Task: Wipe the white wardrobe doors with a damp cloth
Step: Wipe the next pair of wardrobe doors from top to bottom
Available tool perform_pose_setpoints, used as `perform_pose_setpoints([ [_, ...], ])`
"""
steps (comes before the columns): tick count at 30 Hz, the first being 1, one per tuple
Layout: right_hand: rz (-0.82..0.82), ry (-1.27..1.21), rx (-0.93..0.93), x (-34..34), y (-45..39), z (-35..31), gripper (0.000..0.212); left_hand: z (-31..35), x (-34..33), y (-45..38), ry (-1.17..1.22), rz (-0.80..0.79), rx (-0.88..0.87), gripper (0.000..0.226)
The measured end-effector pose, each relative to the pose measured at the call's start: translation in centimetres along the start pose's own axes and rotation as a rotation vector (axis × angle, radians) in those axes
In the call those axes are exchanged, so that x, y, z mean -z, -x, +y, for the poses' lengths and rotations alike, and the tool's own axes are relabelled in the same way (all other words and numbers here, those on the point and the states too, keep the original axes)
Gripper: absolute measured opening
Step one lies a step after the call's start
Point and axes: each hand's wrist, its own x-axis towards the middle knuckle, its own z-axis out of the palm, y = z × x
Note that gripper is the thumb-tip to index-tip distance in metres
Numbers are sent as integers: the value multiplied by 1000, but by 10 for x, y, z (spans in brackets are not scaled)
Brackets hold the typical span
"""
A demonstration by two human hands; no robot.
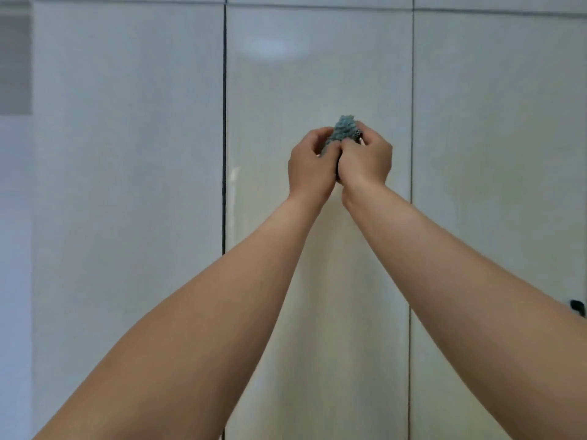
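Before middle door (317, 74), both hands grip bunched cloth (344, 130).

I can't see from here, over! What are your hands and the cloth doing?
Left hand and right hand both gripping the bunched cloth. Cloth held up before the middle door. Nothing in the way.

Bunched blue-grey cloth (344, 130) — seemingly off the glossy white wardrobe doors (317, 74) — before the middle panel.
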Motion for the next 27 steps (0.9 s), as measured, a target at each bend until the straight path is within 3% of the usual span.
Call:
perform_pose_setpoints([
  [8,263,472,557,-45,-115,-69,25,16,23,-113,-851,53,-461,56],
  [10,301,630,696,-53,-147,-77,31,12,31,-131,-968,114,-476,60],
  [12,232,807,781,-63,-174,-71,41,9,36,-146,-1043,180,-411,63],
  [16,33,1153,842,-79,-195,-38,60,-5,48,-159,-1112,156,-304,67],
  [19,81,1234,899,-55,-212,-45,55,-6,54,-162,-1156,139,-360,66],
  [21,186,1288,791,-39,-226,-53,48,-1,63,-166,-1152,116,-406,63],
  [24,263,1263,661,-52,-231,-58,46,-6,86,-171,-1192,184,-531,62],
  [27,151,1141,805,-116,-213,-66,43,-17,105,-175,-1205,161,-519,53],
])
